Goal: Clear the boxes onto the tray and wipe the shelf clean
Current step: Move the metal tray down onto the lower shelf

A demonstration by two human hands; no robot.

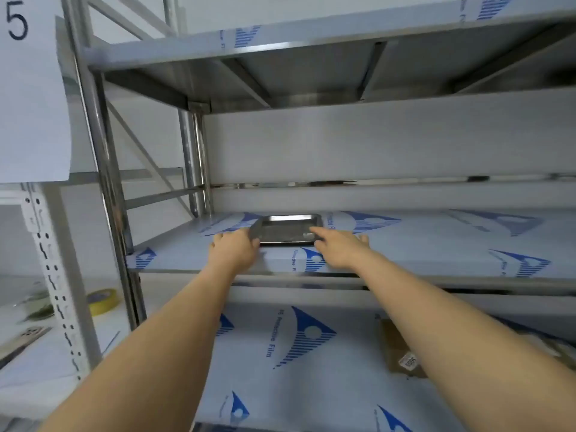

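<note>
A shallow steel tray (290, 220) lies on the middle shelf (420, 244), which is covered in white film with blue logos. My left hand (233, 249) grips the tray's front left corner, thumb on the rim. My right hand (338, 246) reaches over the tray's front right corner with fingers stretched out; whether it touches the rim I cannot tell. A brown cardboard box (397, 350) with a white label lies on the shelf below, partly hidden behind my right forearm.
The upper shelf (311, 45) hangs close above. Steel uprights (103, 169) stand at the left. On a neighbouring white rack at the left sit a roll of yellow tape (103, 300) and some small items. A paper sheet marked 5 (28, 88) hangs top left.
</note>
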